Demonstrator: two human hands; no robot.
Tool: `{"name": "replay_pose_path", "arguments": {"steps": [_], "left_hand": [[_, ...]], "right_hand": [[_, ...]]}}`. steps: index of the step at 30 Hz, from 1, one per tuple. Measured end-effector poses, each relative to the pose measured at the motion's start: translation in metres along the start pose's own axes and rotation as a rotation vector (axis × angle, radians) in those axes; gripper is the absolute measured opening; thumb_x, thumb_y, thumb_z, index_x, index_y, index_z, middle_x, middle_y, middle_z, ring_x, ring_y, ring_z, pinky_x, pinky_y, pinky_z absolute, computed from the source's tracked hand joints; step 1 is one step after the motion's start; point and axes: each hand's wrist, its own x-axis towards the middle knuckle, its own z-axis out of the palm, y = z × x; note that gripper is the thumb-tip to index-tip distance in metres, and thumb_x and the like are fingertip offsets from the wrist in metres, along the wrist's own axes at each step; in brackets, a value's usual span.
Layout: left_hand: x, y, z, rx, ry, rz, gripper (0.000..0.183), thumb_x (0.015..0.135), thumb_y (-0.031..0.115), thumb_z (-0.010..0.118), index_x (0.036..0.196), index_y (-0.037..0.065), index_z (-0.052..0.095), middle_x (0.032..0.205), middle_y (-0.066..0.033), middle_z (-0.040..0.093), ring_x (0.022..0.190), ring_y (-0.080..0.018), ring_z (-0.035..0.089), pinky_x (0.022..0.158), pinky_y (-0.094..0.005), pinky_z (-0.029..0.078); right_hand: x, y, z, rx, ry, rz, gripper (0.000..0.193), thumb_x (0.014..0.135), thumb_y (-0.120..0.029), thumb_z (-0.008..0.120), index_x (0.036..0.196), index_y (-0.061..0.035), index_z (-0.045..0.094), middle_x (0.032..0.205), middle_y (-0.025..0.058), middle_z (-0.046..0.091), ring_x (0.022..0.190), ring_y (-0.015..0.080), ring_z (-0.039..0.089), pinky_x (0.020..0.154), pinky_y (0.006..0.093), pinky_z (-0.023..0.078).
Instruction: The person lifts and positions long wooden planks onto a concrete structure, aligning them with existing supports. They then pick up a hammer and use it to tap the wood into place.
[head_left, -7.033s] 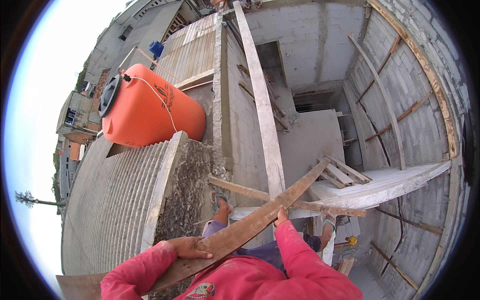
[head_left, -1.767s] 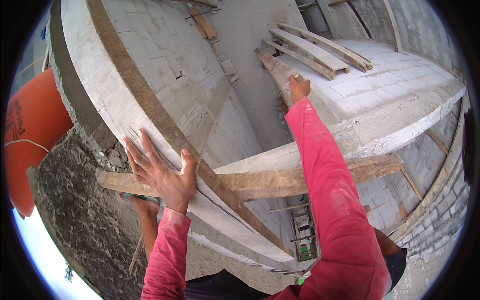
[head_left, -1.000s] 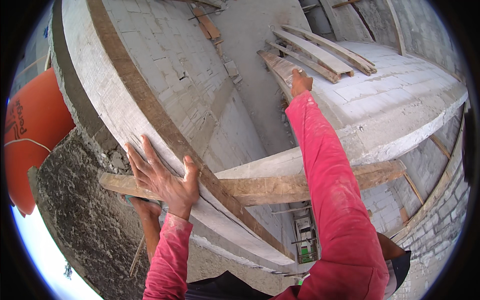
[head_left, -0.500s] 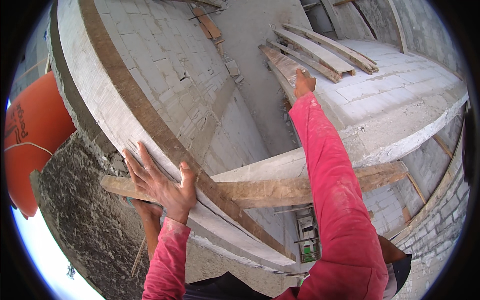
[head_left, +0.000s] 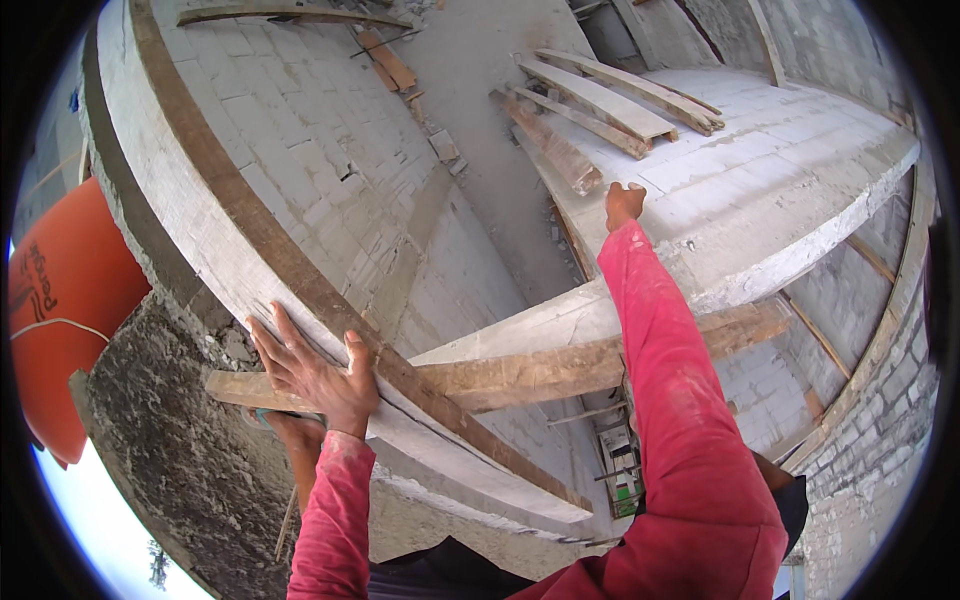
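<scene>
Plank [head_left: 205, 230], long, pale on its broad face and brown along its edge, runs from the upper left to the lower middle of the view and passes over a brown crossbeam [head_left: 530, 373]. Left hand [head_left: 318, 370] is laid on the pale face near that crossing, palm down, fingers spread; its grip is wide and encloses nothing. Right hand [head_left: 625, 205] is extended forward, fingers curled, its grip narrow; whether anything small is inside cannot be told. It is just beside the near end of a short brown board [head_left: 552, 148], with a slight gap visible between them. This board is at the edge of a pale block surface [head_left: 760, 185], next to three further boards [head_left: 603, 102] grouped side by side. Crossbeam's left end lies over a rough dark wall [head_left: 150, 400]; a sandalled foot [head_left: 300, 430] shows below it. An orange tank [head_left: 75, 300] stands at far left. Both sleeves are pink and dust-marked.
</scene>
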Motion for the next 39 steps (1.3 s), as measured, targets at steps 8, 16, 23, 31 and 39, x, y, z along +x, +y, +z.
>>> {"name": "replay_pose_path", "arguments": {"steps": [8,16,23,31,39], "left_hand": [[0.003,0.002,0.003,-0.035,0.013,0.029,0.089,0.088,0.059,0.051,0.157,0.012,0.019,0.161,-0.0202,0.011,0.147,-0.0393,0.011,0.113,-0.0603,0.009],[0.002,0.001,0.0,-0.017,0.027,0.026,0.088,0.086,0.052,0.056,0.157,0.014,0.021,0.161,-0.0187,0.012,0.147,-0.0383,0.012,0.115,-0.0576,0.01],[0.002,0.006,-0.009,-0.055,0.013,-0.026,0.089,0.083,0.043,0.062,0.157,0.019,0.02,0.161,-0.0196,0.011,0.149,-0.0377,0.008,0.115,-0.0537,0.012],[-0.117,0.027,-0.031,-0.391,-0.144,-0.476,0.122,0.078,0.067,0.069,0.155,0.001,0.002,0.156,-0.0359,0.0,0.148,-0.0471,0.002,0.118,-0.0565,0.01],[-0.184,0.068,0.035,-0.031,-0.651,-0.938,0.16,0.055,0.062,0.088,0.146,-0.005,-0.026,0.149,-0.0479,-0.002,0.145,-0.0552,0.0,0.119,-0.0551,0.01]], "right_hand": [[-0.034,0.012,-0.03,-0.258,-0.035,-0.189,0.05,0.084,-0.027,0.068,0.124,-0.0038,0.047,0.108,0.0255,0.066,0.103,0.042,0.064,0.091,0.0451,0.048],[-0.046,-0.004,-0.057,-0.374,-0.18,-0.353,0.049,0.086,-0.032,0.066,0.124,-0.006,0.049,0.108,0.0252,0.067,0.105,0.0416,0.064,0.09,0.0464,0.048],[-0.093,-0.063,-0.147,-0.654,-0.509,-0.623,0.046,0.09,-0.027,0.063,0.128,-0.0057,0.047,0.11,0.0247,0.066,0.106,0.0416,0.062,0.09,0.0478,0.048],[-0.128,-0.077,-0.309,-0.979,-0.694,-0.832,0.056,0.092,-0.038,0.061,0.135,-0.0057,0.048,0.13,0.0207,0.057,0.126,0.0365,0.05,0.104,0.0507,0.039],[-0.123,-0.072,-0.369,-1.215,-0.949,-1.134,0.092,0.076,-0.068,0.067,0.148,-0.018,0.04,0.156,0.0132,0.031,0.149,0.0336,0.014,0.115,0.0669,0.015]]}}
